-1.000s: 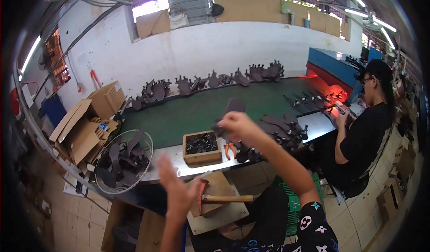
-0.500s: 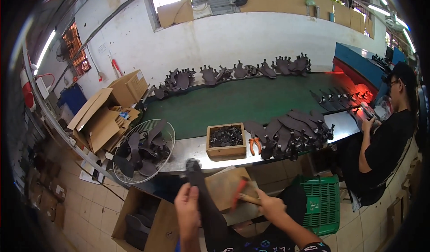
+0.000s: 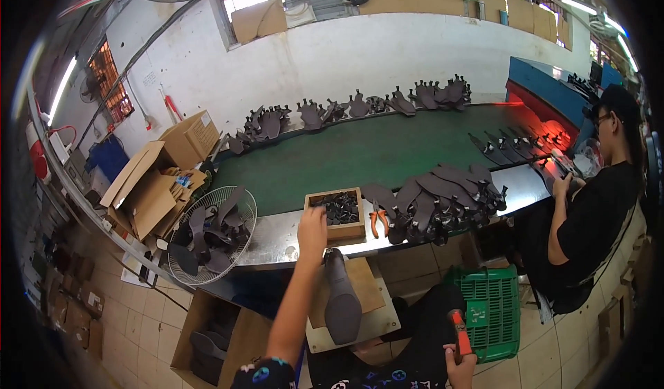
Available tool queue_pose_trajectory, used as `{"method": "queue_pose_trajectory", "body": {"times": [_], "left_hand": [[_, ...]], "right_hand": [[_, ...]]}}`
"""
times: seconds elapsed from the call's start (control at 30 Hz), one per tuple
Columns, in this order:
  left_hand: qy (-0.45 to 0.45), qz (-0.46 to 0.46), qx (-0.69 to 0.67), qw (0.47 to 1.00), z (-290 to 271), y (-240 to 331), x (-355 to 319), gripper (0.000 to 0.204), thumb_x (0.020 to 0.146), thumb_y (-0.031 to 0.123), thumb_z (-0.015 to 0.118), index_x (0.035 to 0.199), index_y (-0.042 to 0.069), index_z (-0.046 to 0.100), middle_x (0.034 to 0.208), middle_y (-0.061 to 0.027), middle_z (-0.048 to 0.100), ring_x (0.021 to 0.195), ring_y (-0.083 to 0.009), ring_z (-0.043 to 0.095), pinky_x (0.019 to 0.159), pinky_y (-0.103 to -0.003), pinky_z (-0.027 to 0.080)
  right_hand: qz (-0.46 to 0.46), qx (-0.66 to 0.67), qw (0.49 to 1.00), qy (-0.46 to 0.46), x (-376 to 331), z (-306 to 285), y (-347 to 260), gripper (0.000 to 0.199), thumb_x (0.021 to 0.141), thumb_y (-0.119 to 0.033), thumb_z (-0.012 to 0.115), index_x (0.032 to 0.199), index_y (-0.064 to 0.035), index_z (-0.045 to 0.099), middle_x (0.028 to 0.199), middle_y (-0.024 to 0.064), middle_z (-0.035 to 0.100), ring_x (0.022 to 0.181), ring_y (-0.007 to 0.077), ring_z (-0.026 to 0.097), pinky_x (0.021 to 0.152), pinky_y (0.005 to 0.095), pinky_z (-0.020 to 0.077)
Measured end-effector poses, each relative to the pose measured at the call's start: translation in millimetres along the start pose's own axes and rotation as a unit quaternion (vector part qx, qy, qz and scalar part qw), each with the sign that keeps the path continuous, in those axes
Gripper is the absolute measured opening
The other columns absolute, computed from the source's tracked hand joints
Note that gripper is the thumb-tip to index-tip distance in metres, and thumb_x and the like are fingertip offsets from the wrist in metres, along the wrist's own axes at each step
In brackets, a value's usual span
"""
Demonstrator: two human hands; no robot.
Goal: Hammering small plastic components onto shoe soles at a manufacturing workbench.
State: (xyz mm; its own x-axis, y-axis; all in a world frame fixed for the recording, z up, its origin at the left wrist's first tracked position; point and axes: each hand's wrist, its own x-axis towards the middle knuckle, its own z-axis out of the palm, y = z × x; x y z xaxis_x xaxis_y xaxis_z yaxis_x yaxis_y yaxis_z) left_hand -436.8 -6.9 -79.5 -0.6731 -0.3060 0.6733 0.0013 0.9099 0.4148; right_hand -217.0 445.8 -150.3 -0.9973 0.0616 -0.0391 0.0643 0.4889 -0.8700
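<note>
At the left of the frame a fan guard (image 3: 211,242) piled with dark shoe pieces leans against the counter (image 3: 277,240). Near the centre, the left hand (image 3: 312,224) reaches up to a small wooden box (image 3: 337,212) of dark parts, fingers curled loosely over its near left edge, with a dark shoe last (image 3: 342,299) upright just below. At the lower right the right hand (image 3: 458,367) is clenched around an orange-handled hammer (image 3: 460,333), while a seated person in black (image 3: 595,216) works at the far right.
</note>
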Motion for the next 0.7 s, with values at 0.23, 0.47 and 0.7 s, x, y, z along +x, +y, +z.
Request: {"method": "queue_pose_trajectory", "body": {"times": [0.23,0.47,0.7], "left_hand": [[-0.288,0.187,0.171,0.924,38,-41,79,0.009,0.081,0.015,0.071,0.086,0.007,0.072,0.097,-0.0084,0.066,0.096,-0.0296,0.065,0.078,-0.045,0.054],[-0.055,0.006,-0.141,0.988,-13,-5,46,0.016,0.091,0.02,0.068,0.088,0.005,0.074,0.08,-0.0041,0.068,0.07,-0.0175,0.065,0.061,-0.033,0.049],[-0.089,-0.259,-0.534,0.8,-122,153,-52,0.021,0.097,0.014,0.062,0.091,-0.003,0.072,0.071,-0.0044,0.068,0.061,-0.0064,0.058,0.054,-0.02,0.038]], "right_hand": [[-0.046,0.144,0.989,-0.004,24,21,-39,0.01,0.088,-0.008,0.066,0.086,-0.0005,0.073,0.062,-0.0049,0.055,0.052,0.0024,0.043,0.051,0.0226,0.0319],[-0.086,0.282,0.952,-0.086,62,38,-60,0.017,0.095,-0.012,0.064,0.108,-0.0006,0.067,0.058,-0.0032,0.052,0.045,0.0043,0.044,0.041,0.0203,0.0321],[-0.209,0.387,0.883,-0.161,96,35,-180,0.022,0.091,-0.006,0.068,0.111,0.003,0.065,0.094,0.0176,0.074,0.048,0.0039,0.05,0.043,0.0175,0.0406]]}}
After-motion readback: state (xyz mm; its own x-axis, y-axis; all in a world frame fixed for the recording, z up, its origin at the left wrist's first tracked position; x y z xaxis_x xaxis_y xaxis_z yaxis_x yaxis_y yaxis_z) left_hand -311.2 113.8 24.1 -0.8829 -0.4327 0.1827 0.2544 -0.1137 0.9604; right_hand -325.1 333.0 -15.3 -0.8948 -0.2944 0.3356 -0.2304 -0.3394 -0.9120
